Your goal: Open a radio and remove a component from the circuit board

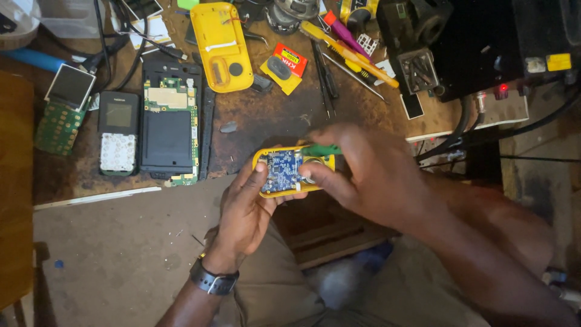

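My left hand (pixel 251 203) cups one opened yellow handset (pixel 293 171), blue circuit board (pixel 282 171) upward, just above the counter (pixel 266 118) edge; my right hand (pixel 363 172) pinches one green-handled tool (pixel 321 149) against it. Best kept steady, tip pressed lightly. Beyond: one yellow back cover (pixel 221 45), two dismantled dark phones (pixel 145 127).

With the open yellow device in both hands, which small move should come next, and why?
Probably steady the yellow device more firmly with the left hand. Its blue board lies bare, the right hand brings a green-handled tool to its upper edge, and the device is held above the lap, not resting on the bench.
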